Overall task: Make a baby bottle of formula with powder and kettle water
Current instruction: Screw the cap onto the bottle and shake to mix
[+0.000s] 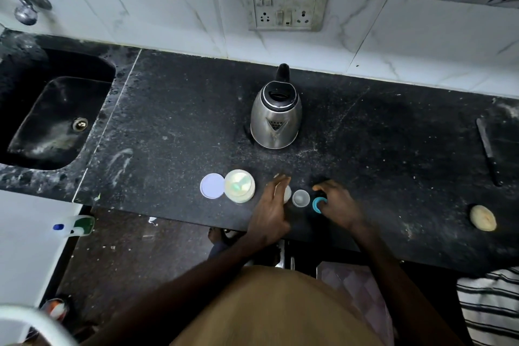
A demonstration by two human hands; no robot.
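a home kitchen was shown. a black speckled stone counter (pixel 182 121) was set against white marble-look wall tiles (pixel 168 8), with a black sunken sink (pixel 50 126) cut into it at the left under a curved chrome tap (pixel 24 7). a grimy switch-and-socket plate (pixel 286 3) was fixed to the tiles, and a stainless steel electric kettle (pixel 276 118) with a black lid was stood on the counter below it.

L hand (pixel 269 205) reaches fwd palm down, R hand (pixel 338 206) fingers curled.
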